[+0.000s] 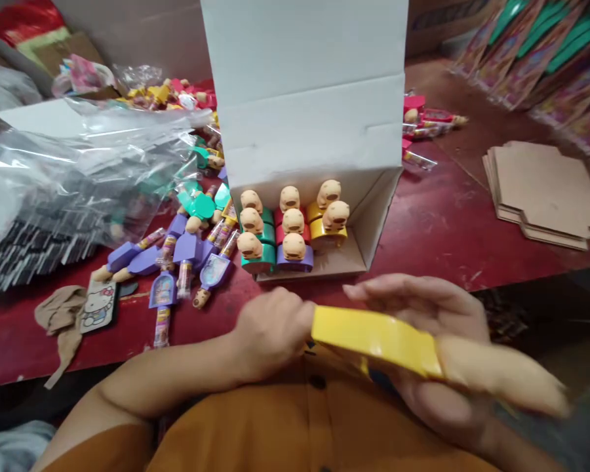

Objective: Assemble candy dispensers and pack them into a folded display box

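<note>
Holding a glossy yellow plastic toy piece (376,341) just above the red tabletop (472,242): judged light, stiff, probably slippery, best taken by its flat faces; right hand (442,314) in a closed grip around it, left hand (270,331) at its end, grip unclear through blur.

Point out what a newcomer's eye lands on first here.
The tall open white box mid-table stands out, with rows of tan animal-headed toys on green, red, purple and yellow bases in its front. Closest to the camera, a blurred yellow toy sits in the right hand, with the left hand at its end. Loose toys spill across the red table left of the box, beside a big clear plastic bag.
</note>
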Demonstrator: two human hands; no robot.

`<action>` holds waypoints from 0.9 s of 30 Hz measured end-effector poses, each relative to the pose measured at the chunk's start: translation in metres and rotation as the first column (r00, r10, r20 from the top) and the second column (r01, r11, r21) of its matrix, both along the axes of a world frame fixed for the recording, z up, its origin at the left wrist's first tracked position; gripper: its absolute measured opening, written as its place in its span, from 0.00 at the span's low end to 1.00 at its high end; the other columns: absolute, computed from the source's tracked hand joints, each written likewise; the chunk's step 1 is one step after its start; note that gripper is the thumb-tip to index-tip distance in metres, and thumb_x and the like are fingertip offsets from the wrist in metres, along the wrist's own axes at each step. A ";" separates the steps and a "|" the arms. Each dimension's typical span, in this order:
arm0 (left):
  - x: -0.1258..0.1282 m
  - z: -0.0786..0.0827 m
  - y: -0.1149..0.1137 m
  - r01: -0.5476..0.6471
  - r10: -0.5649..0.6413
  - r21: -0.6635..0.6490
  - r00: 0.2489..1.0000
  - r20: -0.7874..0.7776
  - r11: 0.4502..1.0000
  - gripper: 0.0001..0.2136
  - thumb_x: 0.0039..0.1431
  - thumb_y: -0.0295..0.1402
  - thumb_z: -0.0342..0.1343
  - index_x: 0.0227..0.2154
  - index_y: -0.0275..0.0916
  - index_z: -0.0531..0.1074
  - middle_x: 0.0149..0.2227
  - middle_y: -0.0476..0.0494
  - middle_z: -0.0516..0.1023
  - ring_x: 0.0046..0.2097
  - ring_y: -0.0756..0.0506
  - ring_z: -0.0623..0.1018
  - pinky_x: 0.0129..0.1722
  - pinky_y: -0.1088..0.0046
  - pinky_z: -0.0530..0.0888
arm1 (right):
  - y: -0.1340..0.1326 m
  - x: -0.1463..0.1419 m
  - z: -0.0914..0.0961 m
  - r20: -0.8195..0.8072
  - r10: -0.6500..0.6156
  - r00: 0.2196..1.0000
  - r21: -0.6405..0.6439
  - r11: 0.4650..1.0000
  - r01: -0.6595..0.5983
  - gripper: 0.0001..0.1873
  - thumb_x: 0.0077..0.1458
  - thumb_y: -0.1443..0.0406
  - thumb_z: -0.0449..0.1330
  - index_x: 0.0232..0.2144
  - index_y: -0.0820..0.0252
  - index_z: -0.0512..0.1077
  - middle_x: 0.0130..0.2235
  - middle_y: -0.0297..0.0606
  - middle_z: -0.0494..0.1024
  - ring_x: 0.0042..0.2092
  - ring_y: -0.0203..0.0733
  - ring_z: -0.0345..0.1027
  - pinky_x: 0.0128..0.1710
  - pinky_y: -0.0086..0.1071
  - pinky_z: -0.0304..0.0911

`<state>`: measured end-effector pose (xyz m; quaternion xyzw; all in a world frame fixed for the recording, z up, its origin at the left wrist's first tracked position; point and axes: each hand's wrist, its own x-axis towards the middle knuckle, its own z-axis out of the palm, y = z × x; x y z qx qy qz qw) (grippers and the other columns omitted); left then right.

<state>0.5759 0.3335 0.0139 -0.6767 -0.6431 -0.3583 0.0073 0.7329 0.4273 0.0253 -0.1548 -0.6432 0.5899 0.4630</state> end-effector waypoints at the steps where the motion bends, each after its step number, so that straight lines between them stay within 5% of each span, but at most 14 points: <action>1: 0.011 -0.004 0.006 0.108 -0.107 0.020 0.992 -0.062 0.994 0.08 0.60 0.34 0.44 0.32 0.39 0.66 0.21 0.49 0.68 0.23 0.49 0.67 0.21 0.72 0.64 | 0.002 0.005 0.001 -0.042 0.008 0.999 -0.045 0.999 -0.010 0.23 0.48 0.50 0.60 0.43 0.56 0.66 0.39 0.37 0.69 0.41 0.41 0.67 0.42 0.35 0.69; 3: 0.019 -0.012 0.014 0.289 -0.280 0.053 0.951 -0.134 0.956 0.11 0.62 0.36 0.43 0.37 0.33 0.65 0.26 0.45 0.70 0.28 0.48 0.69 0.25 0.72 0.68 | 0.010 0.014 0.001 -0.103 -0.033 0.994 -0.137 0.990 0.018 0.12 0.50 0.58 0.60 0.36 0.57 0.69 0.34 0.34 0.70 0.39 0.39 0.67 0.43 0.33 0.68; 5: 0.011 -0.020 0.012 0.321 -0.312 0.133 0.946 -0.083 0.938 0.11 0.61 0.37 0.45 0.39 0.33 0.64 0.30 0.44 0.70 0.31 0.49 0.69 0.30 0.73 0.70 | 0.023 0.019 0.000 -0.132 -0.119 0.984 -0.206 0.974 0.090 0.13 0.48 0.56 0.62 0.34 0.56 0.71 0.32 0.32 0.71 0.37 0.38 0.68 0.42 0.33 0.68; 8: -0.007 -0.041 -0.004 -0.038 0.007 0.322 0.995 0.096 0.946 0.03 0.56 0.25 0.49 0.34 0.38 0.64 0.27 0.49 0.66 0.31 0.51 0.67 0.31 0.76 0.68 | 0.046 0.013 0.000 -0.195 -0.193 0.962 -0.163 0.973 0.162 0.22 0.41 0.52 0.66 0.38 0.54 0.71 0.29 0.30 0.74 0.33 0.38 0.69 0.41 0.34 0.69; 10: -0.017 -0.057 -0.014 -0.366 0.287 0.316 0.919 0.272 0.875 0.06 0.52 0.23 0.52 0.32 0.38 0.63 0.27 0.51 0.62 0.28 0.53 0.65 0.28 0.77 0.66 | 0.057 0.000 -0.001 -0.246 -0.274 0.930 -0.051 0.962 0.270 0.18 0.42 0.57 0.66 0.37 0.55 0.71 0.27 0.30 0.73 0.30 0.37 0.68 0.35 0.34 0.69; 12: -0.024 -0.072 -0.017 -0.528 0.405 0.182 0.793 0.454 0.829 0.09 0.52 0.26 0.54 0.35 0.39 0.61 0.28 0.52 0.61 0.27 0.54 0.64 0.26 0.79 0.64 | 0.063 -0.017 -0.004 -0.333 -0.366 0.869 0.049 0.914 0.404 0.10 0.46 0.63 0.63 0.32 0.57 0.69 0.23 0.28 0.70 0.24 0.34 0.65 0.25 0.32 0.66; 15: -0.029 -0.086 -0.011 -0.513 0.418 -0.050 0.634 0.650 0.857 0.14 0.52 0.34 0.55 0.38 0.38 0.58 0.28 0.52 0.62 0.28 0.53 0.66 0.25 0.79 0.65 | 0.067 -0.042 -0.013 -0.430 -0.453 0.781 0.170 0.809 0.563 0.03 0.49 0.69 0.56 0.29 0.59 0.65 0.21 0.25 0.65 0.20 0.30 0.61 0.20 0.27 0.61; 18: -0.034 -0.090 -0.003 -0.473 0.447 -0.171 0.565 0.694 0.864 0.15 0.52 0.37 0.55 0.39 0.38 0.58 0.26 0.53 0.62 0.26 0.53 0.66 0.25 0.79 0.64 | 0.065 -0.056 -0.018 -0.311 -0.421 0.852 0.404 0.753 0.520 0.09 0.45 0.72 0.57 0.32 0.58 0.62 0.25 0.27 0.66 0.24 0.31 0.65 0.25 0.28 0.63; 22: -0.040 -0.087 0.000 -0.456 0.489 -0.235 0.589 0.643 0.858 0.13 0.53 0.34 0.52 0.41 0.37 0.61 0.25 0.53 0.63 0.25 0.53 0.65 0.25 0.78 0.64 | 0.057 -0.062 -0.008 -0.055 -0.332 0.942 0.545 0.780 0.307 0.11 0.41 0.72 0.59 0.27 0.58 0.62 0.24 0.27 0.66 0.24 0.31 0.63 0.23 0.27 0.61; 27: -0.042 -0.083 0.001 -0.478 0.566 -0.307 0.643 0.515 0.823 0.07 0.54 0.35 0.49 0.28 0.36 0.64 0.23 0.51 0.64 0.27 0.51 0.66 0.28 0.77 0.65 | 0.046 -0.065 0.005 0.023 -0.407 0.913 0.560 0.762 0.326 0.09 0.43 0.69 0.60 0.22 0.58 0.61 0.20 0.27 0.63 0.21 0.30 0.59 0.20 0.27 0.56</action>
